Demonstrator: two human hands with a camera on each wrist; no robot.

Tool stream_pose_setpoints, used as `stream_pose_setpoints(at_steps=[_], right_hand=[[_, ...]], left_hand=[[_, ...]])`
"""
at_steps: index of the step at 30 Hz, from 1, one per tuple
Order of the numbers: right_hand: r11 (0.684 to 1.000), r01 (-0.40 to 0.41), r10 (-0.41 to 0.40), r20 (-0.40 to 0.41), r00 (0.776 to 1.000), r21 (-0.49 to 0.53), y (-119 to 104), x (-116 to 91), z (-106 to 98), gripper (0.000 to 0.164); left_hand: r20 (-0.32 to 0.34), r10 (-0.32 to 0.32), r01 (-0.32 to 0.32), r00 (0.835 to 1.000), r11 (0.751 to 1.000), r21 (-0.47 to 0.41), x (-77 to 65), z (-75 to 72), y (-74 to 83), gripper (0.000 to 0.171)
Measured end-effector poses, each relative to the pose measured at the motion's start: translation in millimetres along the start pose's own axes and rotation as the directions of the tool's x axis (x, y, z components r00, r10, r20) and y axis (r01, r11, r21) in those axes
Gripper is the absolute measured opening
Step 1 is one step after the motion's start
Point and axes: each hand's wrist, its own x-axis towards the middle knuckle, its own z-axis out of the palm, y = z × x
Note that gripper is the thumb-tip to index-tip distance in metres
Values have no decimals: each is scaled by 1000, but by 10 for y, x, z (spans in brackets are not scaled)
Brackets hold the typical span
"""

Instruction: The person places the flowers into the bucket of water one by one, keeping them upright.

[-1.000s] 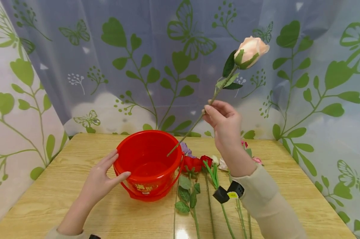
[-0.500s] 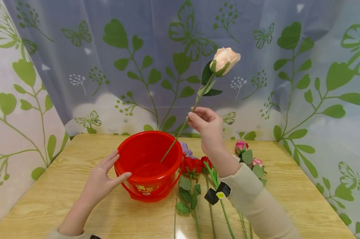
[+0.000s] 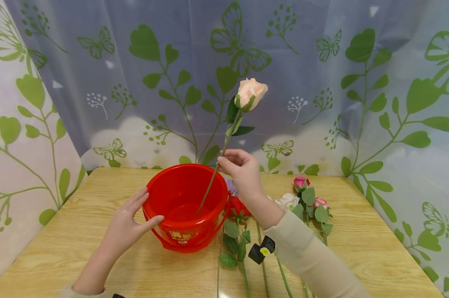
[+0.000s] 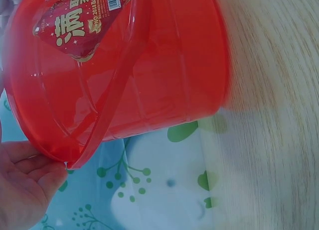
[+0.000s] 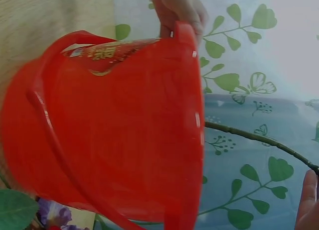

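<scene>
In the head view my right hand pinches the stem of a pale peach rose between thumb and fingers. The bloom points up, and the stem slants down over the rim into a red bucket. The right wrist view shows the stem entering the bucket mouth, its lower end hidden by the wall. My left hand rests at the bucket's left rim, fingers nearly straight and thumb spread at the front. In the left wrist view this hand touches the rim beside the handle.
Right of the bucket, artificial flowers lie on the wooden table: a red flower, a purple flower, a white flower and pink roses. Their stems run toward the front edge. A patterned curtain hangs behind.
My right hand has moved left and down with the peach rose, and its stem reaches deeper into the bucket. The left hand and bucket have stayed about where they were.
</scene>
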Motion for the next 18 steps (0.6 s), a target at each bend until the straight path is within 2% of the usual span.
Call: stream_pose_setpoints(at_steps=[8, 18], right_hand=[[999, -16, 17, 34, 999, -30, 136, -55, 35, 15], [997, -35, 41, 81, 996, -74, 259, -74, 44, 17]], left_hand=[[-1, 2, -2, 1000, 1000, 6, -6, 8, -3, 71], [4, -5, 5, 1000, 1000, -3, -5, 0, 0, 71]])
